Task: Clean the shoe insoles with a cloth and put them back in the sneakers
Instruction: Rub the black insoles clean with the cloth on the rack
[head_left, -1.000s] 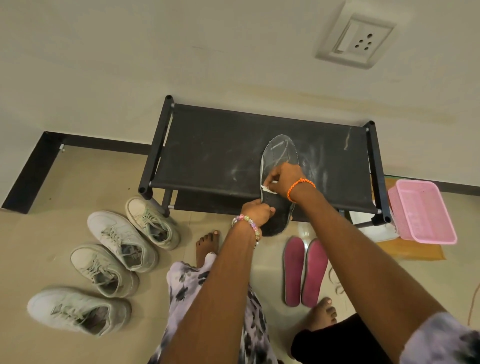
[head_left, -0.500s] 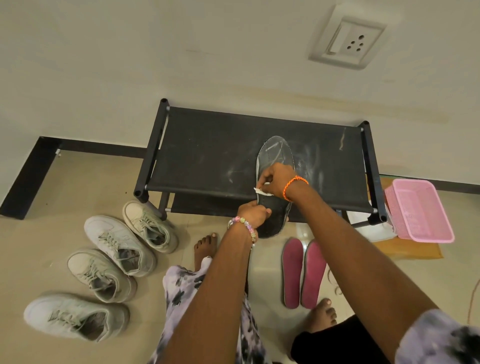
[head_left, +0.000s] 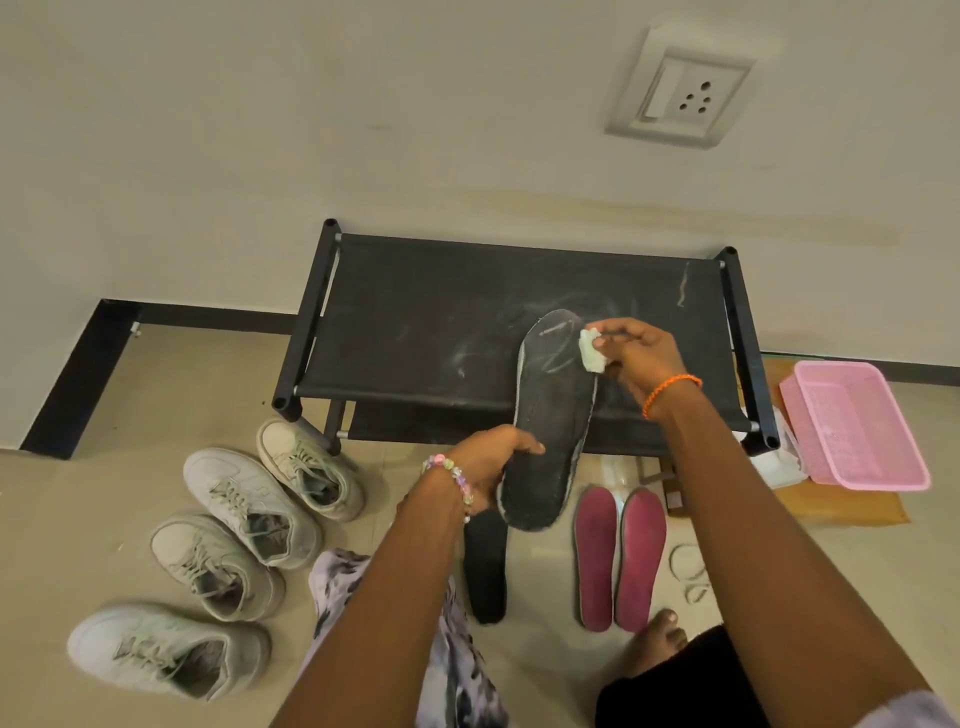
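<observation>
My left hand (head_left: 485, 465) grips the heel end of a dark grey insole (head_left: 553, 415) held up over the front of the black shoe rack (head_left: 415, 322). My right hand (head_left: 636, 356) pinches a small white cloth (head_left: 591, 351) at the insole's right edge near the toe. A second dark insole (head_left: 485, 569) lies on the floor below. Two magenta insoles (head_left: 618, 556) lie side by side to its right. Several pale sneakers (head_left: 249, 501) stand on the floor at the left.
A pink plastic basket (head_left: 852, 423) sits on a brown board to the right of the rack, with a white packet (head_left: 779, 457) beside it. My bare foot (head_left: 660, 636) is on the tiled floor near the magenta insoles. A wall socket (head_left: 680, 88) is above.
The insole now shows more fully. My right hand with the cloth has moved from mid-insole up to the right edge near the toe. My left hand has slid lower toward the heel.
</observation>
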